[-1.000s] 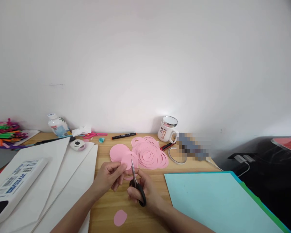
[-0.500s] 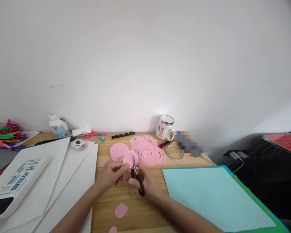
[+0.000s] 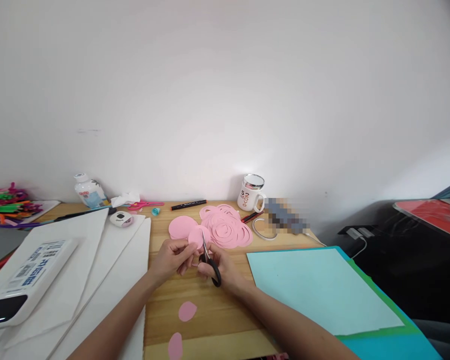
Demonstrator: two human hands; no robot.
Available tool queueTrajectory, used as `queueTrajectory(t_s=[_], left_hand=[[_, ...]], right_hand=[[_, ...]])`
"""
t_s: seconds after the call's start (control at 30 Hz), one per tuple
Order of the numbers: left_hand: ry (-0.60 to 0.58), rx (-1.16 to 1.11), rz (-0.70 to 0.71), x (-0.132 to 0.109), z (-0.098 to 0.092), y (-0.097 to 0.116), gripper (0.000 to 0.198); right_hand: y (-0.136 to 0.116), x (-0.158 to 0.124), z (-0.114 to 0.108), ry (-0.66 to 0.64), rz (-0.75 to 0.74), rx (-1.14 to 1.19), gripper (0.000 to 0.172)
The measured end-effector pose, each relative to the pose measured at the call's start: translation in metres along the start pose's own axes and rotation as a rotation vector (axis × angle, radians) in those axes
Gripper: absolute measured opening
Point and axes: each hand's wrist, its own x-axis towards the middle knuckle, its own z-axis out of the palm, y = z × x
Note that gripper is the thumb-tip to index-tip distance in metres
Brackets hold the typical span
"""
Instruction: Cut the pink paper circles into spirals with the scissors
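My left hand (image 3: 171, 259) pinches a small pink paper circle (image 3: 198, 237) above the wooden table (image 3: 210, 305). My right hand (image 3: 222, 267) grips black-handled scissors (image 3: 209, 261), whose blades point up into the edge of that circle. Just beyond my hands lie a plain pink paper disc (image 3: 180, 226) and a pile of pink spiral-cut circles (image 3: 227, 231). Two pink paper scraps (image 3: 187, 311) lie on the table near its front edge, below my hands.
White sheets (image 3: 97, 260) and a white box (image 3: 26, 275) cover the left. Light blue and green paper (image 3: 318, 285) lies at the right. At the back stand a mug (image 3: 249, 193), a black marker (image 3: 188, 204), a bottle (image 3: 87, 191) and a hole punch (image 3: 120, 218). Pipe cleaners (image 3: 7, 205) lie far left.
The view has tilted down and turned, so a second pink scrap shows at the front edge. My hands have kept the circle and scissors together, and the scissors' blades have closed further into the paper.
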Motion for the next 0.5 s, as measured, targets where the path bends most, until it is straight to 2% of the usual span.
queueTrajectory(t_s=[0.23,0.33,0.4,0.5], left_hand=[[-0.009,0.118,0.056,0.003,0.004,-0.002,0.040],[0.035,0.170,0.057,0.009,0.006,0.002,0.042],[0.056,0.189,0.041,0.014,0.006,0.014,0.041],[0.092,0.220,0.036,0.012,0.017,0.046,0.043]], right_hand=[[-0.002,0.002,-0.001,0.035,-0.019,-0.067,0.040],[-0.005,0.001,-0.002,0.066,-0.018,-0.062,0.036],[-0.010,0.001,-0.004,0.101,-0.013,-0.055,0.033],[-0.020,0.003,-0.010,0.175,-0.025,-0.034,0.028]])
